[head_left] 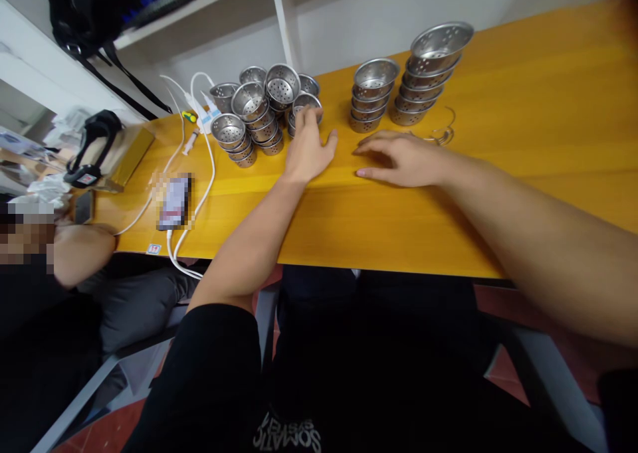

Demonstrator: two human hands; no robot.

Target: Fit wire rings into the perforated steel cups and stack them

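My left hand (pixel 308 149) reaches to a perforated metal cup (pixel 304 101), its fingers at the near rim and its thumb spread out to the right. Whether the fingertips press on the cup I cannot tell. Around that cup stand several stacks of similar cups, among them a front stack (pixel 232 134) and a taller stack (pixel 252 104). My right hand (pixel 393 159) hovers low over the table with thumb and fingers apart, holding nothing. Just beyond it are a short stack of cups (pixel 371 97) and a taller, leaning stack whose top piece is a wider perforated bowl (pixel 438 48).
A thin wire loop (pixel 441 134) lies beyond my right wrist. On the left of the yellow table (pixel 379 234) are a phone (pixel 174 202), white cables (pixel 212 167), a syringe (pixel 190 143) and a cardboard box (pixel 132 157). Another person's arm (pixel 84 250) rests at the far left.
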